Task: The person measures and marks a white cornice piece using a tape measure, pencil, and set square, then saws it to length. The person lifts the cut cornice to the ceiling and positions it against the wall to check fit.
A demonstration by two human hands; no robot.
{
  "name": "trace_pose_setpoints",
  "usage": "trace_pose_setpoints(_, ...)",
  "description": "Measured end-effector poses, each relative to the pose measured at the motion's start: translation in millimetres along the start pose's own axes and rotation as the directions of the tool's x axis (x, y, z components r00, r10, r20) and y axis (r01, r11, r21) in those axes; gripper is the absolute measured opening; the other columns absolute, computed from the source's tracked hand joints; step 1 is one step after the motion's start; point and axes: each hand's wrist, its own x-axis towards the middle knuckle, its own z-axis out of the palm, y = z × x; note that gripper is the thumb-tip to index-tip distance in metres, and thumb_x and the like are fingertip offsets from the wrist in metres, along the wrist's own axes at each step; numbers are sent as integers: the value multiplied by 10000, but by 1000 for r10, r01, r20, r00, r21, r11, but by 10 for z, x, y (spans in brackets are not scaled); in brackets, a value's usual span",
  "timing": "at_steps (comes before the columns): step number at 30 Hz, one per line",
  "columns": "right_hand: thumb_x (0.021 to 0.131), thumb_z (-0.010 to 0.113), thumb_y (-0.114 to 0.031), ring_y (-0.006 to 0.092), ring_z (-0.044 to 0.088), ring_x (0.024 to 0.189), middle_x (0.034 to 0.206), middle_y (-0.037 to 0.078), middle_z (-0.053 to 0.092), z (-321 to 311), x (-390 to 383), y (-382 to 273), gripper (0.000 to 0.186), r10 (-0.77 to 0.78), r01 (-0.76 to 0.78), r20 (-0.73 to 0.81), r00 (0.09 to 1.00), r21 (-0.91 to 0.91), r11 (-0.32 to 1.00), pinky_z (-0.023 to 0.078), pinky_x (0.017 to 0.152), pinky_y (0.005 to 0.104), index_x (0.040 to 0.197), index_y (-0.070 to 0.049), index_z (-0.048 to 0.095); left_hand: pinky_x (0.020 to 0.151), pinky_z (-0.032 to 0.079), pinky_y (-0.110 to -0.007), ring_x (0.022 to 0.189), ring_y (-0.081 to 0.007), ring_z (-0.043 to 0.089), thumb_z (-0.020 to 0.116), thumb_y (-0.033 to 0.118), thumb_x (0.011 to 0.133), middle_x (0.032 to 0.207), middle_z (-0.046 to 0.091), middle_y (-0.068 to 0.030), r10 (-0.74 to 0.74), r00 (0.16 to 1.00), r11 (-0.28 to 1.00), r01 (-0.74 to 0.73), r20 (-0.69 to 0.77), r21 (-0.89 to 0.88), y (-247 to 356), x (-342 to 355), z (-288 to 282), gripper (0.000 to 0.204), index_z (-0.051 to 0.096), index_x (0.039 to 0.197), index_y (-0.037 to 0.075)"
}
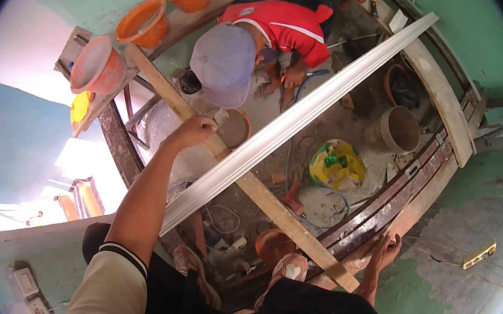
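Fingers (200,127) of left hand (194,131) on wooden plank (271,200), white moulding (297,118) just beside

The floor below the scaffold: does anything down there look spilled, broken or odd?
Yes. The dusty grey floor is littered: a crumpled yellow and green bag, loose hoses and a grey bucket lie scattered. Above it, the long white moulding strip lies askew across the wooden plank that the left hand grips.

A scaffold frame (384,204) curves across the centre, carrying a wooden plank (271,203) and a long white moulding (307,110). Upper left, a board (186,20) holds orange buckets (144,21).
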Motion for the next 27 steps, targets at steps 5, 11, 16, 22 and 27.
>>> trace_pose_setpoints(5, 1005, 694, -272, 98, 479, 761, 846, -2, 508, 104, -21, -170, 473, -72, 72, -16, 997, 54, 996, 428, 692, 265, 1351, 26, 571, 753, 522, -291, 795, -116, 615, 616, 194, 1014, 908, 672, -38, 228, 971, 973, -229, 72, 10, 134, 186, 314, 277, 689, 1210, 13)
trace_pose_setpoints(11, 1002, 710, -249, 99, 496, 773, 870, -11, 540, 280, -89, -279, 368, -221, 226, -68, 973, 83, 971, 448, 726, 266, 1281, -20, 642, 972, 511, -363, 1107, -273, 700, 647, 322, 991, 1176, 744, -152, 377, 925, 920, -370, -33, 128, 171, 724, 660, 378, 699, 1257, 58)
trace_pose_setpoints(16, 996, 705, -244, 161, 550, 864, 1033, 67, 576, 339, -109, -456, 376, -196, 191, 20, 980, 138, 972, 485, 781, 319, 1275, -1, 646, 941, 523, -390, 1061, -245, 689, 661, 333, 988, 1251, 709, -105, 183, 981, 981, -186, -68, -51, 534, 977, 797, 425, 647, 1355, 120)
trace_pose_setpoints(22, 1021, 679, -257, 141, 576, 869, 948, 64, 661, 174, -195, -969, 304, -150, 133, 36, 988, 303, 944, 485, 786, 314, 1146, 20, 701, 874, 516, -415, 909, -166, 656, 662, 288, 998, 1175, 677, -62, -9, 1000, 941, 4, -13, -340, 866, 848, 944, 460, 583, 1393, 64)
trace_pose_setpoints(27, 1073, 561, -260, 138, 567, 839, 871, 28, 631, -630, -240, -2394, 331, -410, 374, 25, 912, 359, 855, 458, 776, 297, 894, -3, 667, 840, 510, -403, 811, -168, 655, 657, 317, 998, 1108, 686, -66, 16, 1000, 943, -23, -24, -332, 620, 822, 855, 476, 573, 1406, 87)
